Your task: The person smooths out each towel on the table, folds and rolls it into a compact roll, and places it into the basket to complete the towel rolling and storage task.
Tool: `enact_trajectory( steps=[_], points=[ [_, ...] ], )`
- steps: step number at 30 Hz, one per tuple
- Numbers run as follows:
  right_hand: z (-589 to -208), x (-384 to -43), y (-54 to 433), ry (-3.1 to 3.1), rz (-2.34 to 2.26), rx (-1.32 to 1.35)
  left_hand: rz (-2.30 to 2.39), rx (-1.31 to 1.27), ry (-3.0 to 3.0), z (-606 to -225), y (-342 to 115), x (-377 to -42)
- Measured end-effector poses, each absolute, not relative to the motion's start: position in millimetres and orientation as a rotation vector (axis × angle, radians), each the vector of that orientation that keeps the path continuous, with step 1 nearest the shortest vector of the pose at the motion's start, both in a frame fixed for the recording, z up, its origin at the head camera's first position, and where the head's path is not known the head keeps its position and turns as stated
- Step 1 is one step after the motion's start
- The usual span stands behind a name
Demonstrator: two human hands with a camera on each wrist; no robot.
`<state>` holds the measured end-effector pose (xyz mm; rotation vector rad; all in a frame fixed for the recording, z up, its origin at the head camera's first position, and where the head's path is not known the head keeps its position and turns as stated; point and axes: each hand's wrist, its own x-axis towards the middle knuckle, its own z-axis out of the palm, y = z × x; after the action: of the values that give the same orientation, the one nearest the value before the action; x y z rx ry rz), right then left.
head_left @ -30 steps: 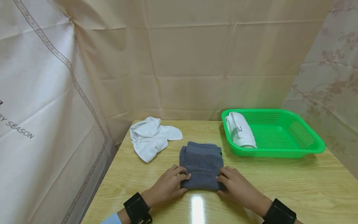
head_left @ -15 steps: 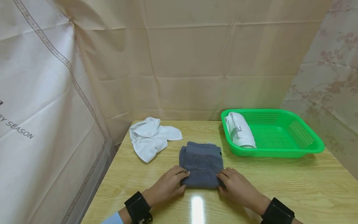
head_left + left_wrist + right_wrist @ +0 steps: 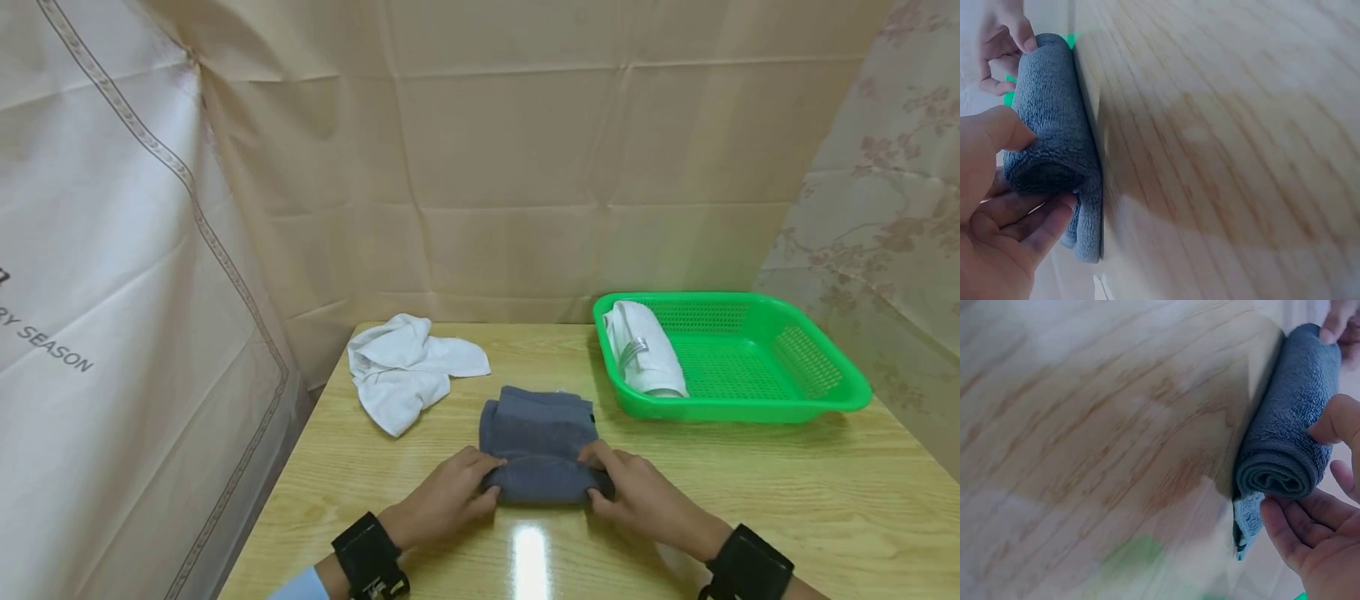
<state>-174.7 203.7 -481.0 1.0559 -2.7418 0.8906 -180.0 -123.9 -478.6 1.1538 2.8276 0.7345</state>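
Observation:
A dark grey towel (image 3: pixel 543 425) lies on the table, its near part rolled up and its far part flat. My left hand (image 3: pixel 450 492) holds the left end of the roll, thumb on the near side and fingers over the far side. At the right end, my right hand (image 3: pixel 641 496) pinches the roll the same way. The right wrist view shows the spiral end of the grey towel (image 3: pixel 1279 472) between thumb and fingers. In the left wrist view the grey towel (image 3: pixel 1050 119) stands as a thick roll with a flat layer behind it.
A crumpled white towel (image 3: pixel 405 367) lies at the table's back left. A green basket (image 3: pixel 750 410) stands at the back right, with a rolled white towel (image 3: pixel 647 350) along its left side. Cloth sheets (image 3: pixel 510 167) hang behind and beside the wooden table (image 3: pixel 750 483).
The near part of the grey towel has become a thicker roll, and its flat part is shorter. Both hands stay at the roll's ends, with the right fingers shifted slightly away from me.

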Motion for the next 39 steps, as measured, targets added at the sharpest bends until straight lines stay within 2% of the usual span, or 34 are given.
enact_trajectory(
  steps=[8,14,19,29,34,39],
  points=[
    [-478.5,-177.7,210.7,-2.723,1.170,1.103,0.912,1.126,2.746,-481.2,-126.5,-182.3],
    [-476.9,-179.3,208.4,-2.716,1.161,1.023,0.960,1.079,2.707,-481.2,-124.3,-186.8],
    [-479.4,-177.2,204.2,-2.651,0.947,1.017,0.964,1.040,2.745,-478.3,-123.1,-188.4],
    [-475.5,-166.4,196.1,-2.515,0.377,1.164,0.536,1.380,2.965,-481.1,-121.6,-181.5],
    [-478.8,-164.4,197.6,-2.488,0.271,1.220,0.485,1.463,2.999,-482.4,-120.8,-178.9],
    [-484.5,-165.0,199.3,-2.500,0.332,1.152,0.537,1.519,2.967,-483.6,-120.1,-178.4]
  ],
)
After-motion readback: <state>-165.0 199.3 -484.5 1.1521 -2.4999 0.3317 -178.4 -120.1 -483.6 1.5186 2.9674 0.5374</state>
